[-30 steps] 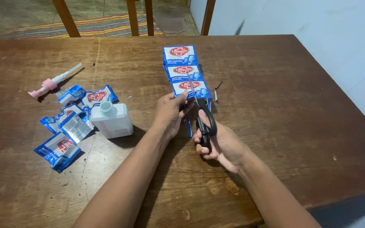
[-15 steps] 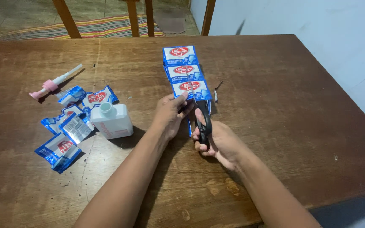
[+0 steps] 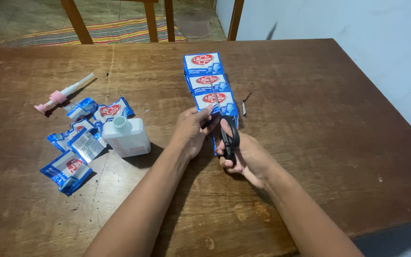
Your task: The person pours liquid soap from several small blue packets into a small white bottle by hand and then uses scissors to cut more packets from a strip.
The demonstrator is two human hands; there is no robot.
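— Two hands at work, head view: left hand [image 3: 192, 131] pinching the near end of a strip of blue-and-white sachets [image 3: 209, 84], thumb and fingers clamped on the lowest packet.
— And the right?
— Right hand [image 3: 244, 154] closed through the black handles of a pair of scissors [image 3: 228, 133], blades pointing toward twelve o'clock, laid into the strip's right side. Handles drawn nearly together.
— Where on the table [image 3: 310, 95]?
— Strip running from centre toward twelve o'clock, far end well short of the far edge. Thin cut sliver [image 3: 244, 105] just beside it at three o'clock.
— Open room?
— Plenty toward three o'clock, bare wood out to the right edge along the pale wall [image 3: 357, 28]. Near edge close under the right forearm at five o'clock.
— Crowded anywhere?
— At nine o'clock: white bottle [image 3: 125, 135] standing uncapped, near the left forearm, with loose sachets [image 3: 77, 143] scattered just beside it. Pink pump head [image 3: 60, 93] lying farther out at ten o'clock. Chair legs [image 3: 158, 19] beyond the far edge.
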